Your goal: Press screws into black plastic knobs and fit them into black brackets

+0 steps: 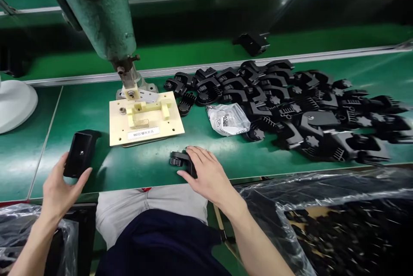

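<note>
My left hand point(63, 185) grips the lower end of a black rectangular housing point(80, 153), thumb on one side and fingers on the other, left of the fixture. In front of my body, my right hand point(206, 170) is closed around a small black bracket with a knob point(183, 161) near the table's front edge. Between and beyond the hands sits a cream fixture plate point(119, 121) with raised yellow blocks and a white label, under the green press point(109, 22). A clear plastic bag point(227, 119) lies on the green table to the right of the fixture.
Many black clamp-like parts point(235, 84) are heaped across the right of the table point(142, 173). Another black piece point(253, 44) rests behind the metal rail. A round white base point(14, 104) stands at far left. Below right, a plastic-lined bin point(290, 220) holds dark parts.
</note>
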### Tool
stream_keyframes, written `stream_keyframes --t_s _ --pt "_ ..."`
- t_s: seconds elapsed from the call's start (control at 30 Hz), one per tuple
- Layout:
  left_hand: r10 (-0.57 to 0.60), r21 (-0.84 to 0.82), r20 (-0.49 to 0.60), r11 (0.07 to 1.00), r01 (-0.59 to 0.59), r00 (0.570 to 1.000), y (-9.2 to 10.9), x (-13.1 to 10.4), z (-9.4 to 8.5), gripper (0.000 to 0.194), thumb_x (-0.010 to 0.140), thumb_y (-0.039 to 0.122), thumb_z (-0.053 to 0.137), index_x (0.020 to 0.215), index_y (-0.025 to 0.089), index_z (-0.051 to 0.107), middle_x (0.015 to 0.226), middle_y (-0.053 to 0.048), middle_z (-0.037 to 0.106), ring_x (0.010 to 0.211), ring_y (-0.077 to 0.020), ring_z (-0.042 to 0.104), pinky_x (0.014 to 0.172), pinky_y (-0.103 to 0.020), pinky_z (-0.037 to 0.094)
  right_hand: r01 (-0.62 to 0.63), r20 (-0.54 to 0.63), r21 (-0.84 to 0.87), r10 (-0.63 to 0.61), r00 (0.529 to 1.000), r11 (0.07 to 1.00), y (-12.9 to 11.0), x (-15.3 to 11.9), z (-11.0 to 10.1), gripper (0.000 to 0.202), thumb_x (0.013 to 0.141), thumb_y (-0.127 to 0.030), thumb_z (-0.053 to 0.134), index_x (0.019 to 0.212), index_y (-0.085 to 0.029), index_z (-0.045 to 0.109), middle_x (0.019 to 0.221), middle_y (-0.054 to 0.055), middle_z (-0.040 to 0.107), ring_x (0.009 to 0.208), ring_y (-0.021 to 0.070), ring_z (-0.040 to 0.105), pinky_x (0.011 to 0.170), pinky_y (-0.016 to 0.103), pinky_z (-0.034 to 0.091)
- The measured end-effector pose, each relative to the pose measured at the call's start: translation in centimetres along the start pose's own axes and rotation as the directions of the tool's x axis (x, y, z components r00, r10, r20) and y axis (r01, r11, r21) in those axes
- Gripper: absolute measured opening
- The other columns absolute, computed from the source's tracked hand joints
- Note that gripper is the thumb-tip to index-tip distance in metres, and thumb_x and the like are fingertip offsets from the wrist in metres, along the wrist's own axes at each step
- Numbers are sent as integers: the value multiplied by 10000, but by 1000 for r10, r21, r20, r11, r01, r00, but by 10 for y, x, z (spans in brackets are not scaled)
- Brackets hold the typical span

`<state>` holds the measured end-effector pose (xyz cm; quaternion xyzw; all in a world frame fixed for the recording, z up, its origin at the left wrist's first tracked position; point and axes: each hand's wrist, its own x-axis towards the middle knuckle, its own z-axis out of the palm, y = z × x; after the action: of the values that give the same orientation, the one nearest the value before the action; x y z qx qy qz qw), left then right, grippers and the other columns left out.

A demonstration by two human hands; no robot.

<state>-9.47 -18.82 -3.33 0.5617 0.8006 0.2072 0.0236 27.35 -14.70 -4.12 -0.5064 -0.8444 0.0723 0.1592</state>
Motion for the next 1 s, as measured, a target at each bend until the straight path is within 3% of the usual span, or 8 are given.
stream_keyframes --t_s 0.17,0.3,0.4,0.5,0.63,0.77,0.87,1.0 --pt "-168 -90 133 979 181 977 19 33 2 609 688 575 624 1156 189 581 931 -95 682 868 -320 660 707 -409 539 -49 2 -59 49 999 997 -22 14 6 244 755 -222 641 970 -115 593 1098 188 646 987 309 609 834 453 507" --pt "-316 -271 133 900 341 939 21 34 7 479 627 569 667 871 157 631 718 -52 627 697 -249 598 586 -323 474 -137 -98 396 191 977 908 -38 8 9 238 776 -236 610 990 -148 556 1043 150 667 916 271 642 825 427 512" --pt "-403 -536 206 716 447 892 20 10 7 436 593 514 719 827 157 627 674 -22 596 665 -203 567 589 -290 463 -234 101 916 376 921 326 -48 -3 7 301 817 -377 616 1028 -188 517 892 74 670 774 218 648 704 361 520" --pt "-356 -794 416 305 525 837 25 -23 2 506 568 514 742 920 164 643 796 -49 654 727 -211 609 621 -290 510 -191 312 918 339 888 -347 -55 -9 9 341 821 -477 618 976 -183 542 842 54 637 731 181 621 690 331 503" --pt "-224 -817 557 26 576 800 41 -54 -11 637 501 570 767 973 154 670 890 -111 677 672 -215 602 512 -284 508 -119 387 666 204 899 -737 -54 -10 19 481 666 -599 750 824 -179 575 809 10 554 726 135 569 668 276 492" --pt "-137 -769 638 -66 636 758 62 -65 -18 710 542 652 727 1015 124 680 835 -148 674 578 -208 564 425 -297 469 -80 235 596 78 969 -799 -49 -7 27 606 639 -724 691 900 -186 593 661 -33 475 560 96 482 539 233 456" --pt "-51 -676 734 -151 721 677 74 -72 -13 557 663 583 692 977 123 693 797 -127 659 563 -177 544 423 -274 467 -60 157 628 50 986 -776 -49 -7 29 677 749 -759 542 1089 -174 568 588 -44 468 441 96 433 413 216 378" --pt "165 -500 822 -251 829 546 81 -87 6 394 548 439 804 771 137 684 660 -72 596 520 -143 505 361 -219 432 -5 137 612 100 986 -791 -52 -13 36 620 864 -713 375 1057 -158 572 521 -65 425 327 72 315 331 203 288"
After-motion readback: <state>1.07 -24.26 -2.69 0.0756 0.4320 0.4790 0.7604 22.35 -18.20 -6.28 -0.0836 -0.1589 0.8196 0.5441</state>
